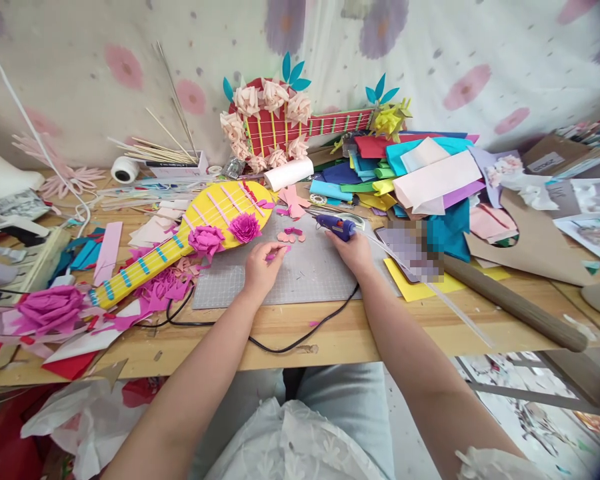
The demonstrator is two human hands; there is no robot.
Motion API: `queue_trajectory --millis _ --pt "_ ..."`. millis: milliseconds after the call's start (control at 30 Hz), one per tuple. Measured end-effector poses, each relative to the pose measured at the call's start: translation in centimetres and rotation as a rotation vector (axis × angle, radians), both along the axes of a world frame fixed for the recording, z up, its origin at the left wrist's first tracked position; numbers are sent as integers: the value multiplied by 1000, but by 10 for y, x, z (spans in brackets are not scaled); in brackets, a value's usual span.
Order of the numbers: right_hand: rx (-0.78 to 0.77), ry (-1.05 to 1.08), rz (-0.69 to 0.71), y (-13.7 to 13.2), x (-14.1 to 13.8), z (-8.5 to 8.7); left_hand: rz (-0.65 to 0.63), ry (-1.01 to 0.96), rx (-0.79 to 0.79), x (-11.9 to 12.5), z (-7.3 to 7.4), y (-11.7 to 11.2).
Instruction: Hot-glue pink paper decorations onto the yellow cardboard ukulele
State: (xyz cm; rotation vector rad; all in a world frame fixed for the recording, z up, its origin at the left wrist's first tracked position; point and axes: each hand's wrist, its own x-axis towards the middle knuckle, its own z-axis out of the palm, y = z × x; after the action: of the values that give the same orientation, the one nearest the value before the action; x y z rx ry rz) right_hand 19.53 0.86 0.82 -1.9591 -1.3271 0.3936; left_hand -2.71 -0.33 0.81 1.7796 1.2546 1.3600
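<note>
My left hand is closed in a pinch over the grey cutting mat, with a small magenta piece between the fingertips. My right hand is wrapped round a blue hot glue gun, its nozzle pointing left. From the gun's back a long clear glue stick runs out to the right. On the grey cutting mat, pink and magenta cut-outs lie between the two hands. Left of my left hand rests a yellow guitar-shaped craft bearing a magenta paper flower.
A red guitar-shaped craft with pale roses leans at the back. Coloured sheets pile up at the right, beside a phone and a wooden rod. A black cord loops along the front edge. Magenta scraps lie left.
</note>
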Motion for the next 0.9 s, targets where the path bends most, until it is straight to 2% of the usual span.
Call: queue_trajectory --millis 133,300,400,533,667,767,900 --pt "-61 -137 14 2 -2 2 -69 13 65 5 7 -4" --pt "-73 -205 39 -3 -1 3 -91 -210 -74 12 19 -2" --pt "-28 -215 51 -8 1 6 -6 -331 -121 8 37 5" --pt "13 -266 -49 -15 1 16 80 -449 -37 -13 70 21" --pt "-122 -319 -119 -22 -2 29 188 -410 -39 -43 95 35" --pt "-257 -362 -59 -29 -6 35 265 -346 -34 -66 98 41" --pt "-322 -374 44 -36 -18 37 332 -184 -84 -91 83 43"
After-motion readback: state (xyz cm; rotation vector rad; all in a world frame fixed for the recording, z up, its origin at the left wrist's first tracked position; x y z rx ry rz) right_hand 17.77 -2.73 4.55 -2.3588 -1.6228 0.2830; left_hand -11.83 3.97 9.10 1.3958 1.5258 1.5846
